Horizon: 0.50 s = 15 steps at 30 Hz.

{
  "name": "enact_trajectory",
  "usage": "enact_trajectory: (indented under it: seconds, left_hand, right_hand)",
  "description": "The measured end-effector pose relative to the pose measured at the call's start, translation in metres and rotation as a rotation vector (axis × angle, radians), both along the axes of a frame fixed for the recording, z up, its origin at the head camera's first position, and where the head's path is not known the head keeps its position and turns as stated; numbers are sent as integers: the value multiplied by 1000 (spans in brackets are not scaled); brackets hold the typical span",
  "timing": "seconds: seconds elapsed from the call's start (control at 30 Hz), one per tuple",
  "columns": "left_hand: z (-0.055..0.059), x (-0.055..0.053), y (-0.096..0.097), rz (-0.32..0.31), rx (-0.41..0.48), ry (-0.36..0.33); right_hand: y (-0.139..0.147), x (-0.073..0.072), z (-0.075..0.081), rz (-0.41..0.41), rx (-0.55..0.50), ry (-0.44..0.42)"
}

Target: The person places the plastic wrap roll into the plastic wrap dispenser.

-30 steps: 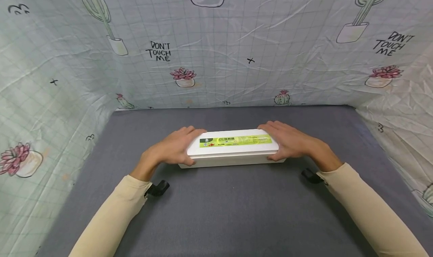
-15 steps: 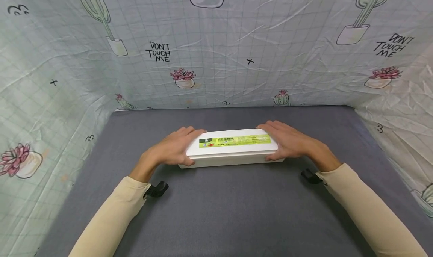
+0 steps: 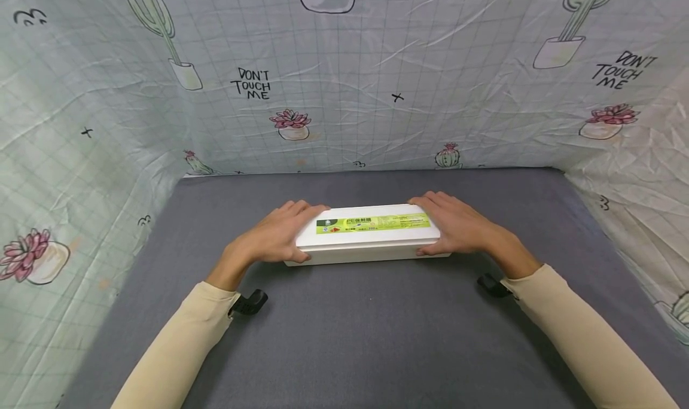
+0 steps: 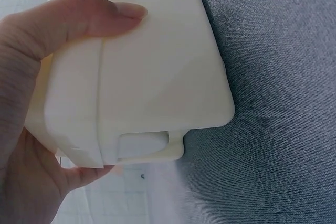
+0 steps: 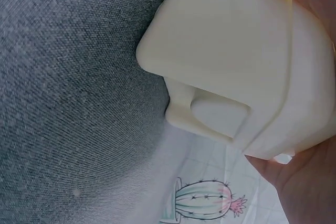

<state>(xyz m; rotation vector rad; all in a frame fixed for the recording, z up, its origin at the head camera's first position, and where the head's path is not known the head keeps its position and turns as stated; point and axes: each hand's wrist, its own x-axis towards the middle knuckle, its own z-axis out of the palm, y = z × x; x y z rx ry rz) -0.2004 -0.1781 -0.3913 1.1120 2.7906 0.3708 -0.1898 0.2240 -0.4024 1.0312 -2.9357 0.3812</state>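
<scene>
A long white cling film box (image 3: 371,247) lies across the grey cloth, its lid down and a yellow-green label (image 3: 373,223) along the top. My left hand (image 3: 277,232) grips its left end, thumb on the front wall and fingers over the far side. At the opposite end my right hand (image 3: 457,223) holds it the same way. The left wrist view shows the left thumb (image 4: 105,17) just past the lid seam, and an opening (image 4: 142,144) in the end of the box. A similar opening (image 5: 218,114) shows in the right wrist view.
Dark grey cloth (image 3: 371,337) covers the tabletop. A pale sheet printed with cacti (image 3: 344,98) hangs behind it and along both sides. Each wrist carries a small black camera mount, one at the left sleeve (image 3: 250,302) and one at the right sleeve (image 3: 492,285).
My right thumb has slid slightly inward along the front of the box. Both hands keep hold of the ends, and the box stays almost where it was.
</scene>
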Motion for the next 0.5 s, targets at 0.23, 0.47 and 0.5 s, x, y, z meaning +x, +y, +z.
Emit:
enact_trajectory:
  seconds: [0.23,0.47,0.5]
  left_hand:
    - [0,-1,-1,-13,35,-27]
    - [0,-4,-3,-28,46,-54]
    - [0,-4,-3,-28,45,-54]
  right_hand:
    - [1,-2,-1,18,-20,-28]
    - [2,-3,0,32,-43,-43]
    - [2,-3,-1,31,-42,-43]
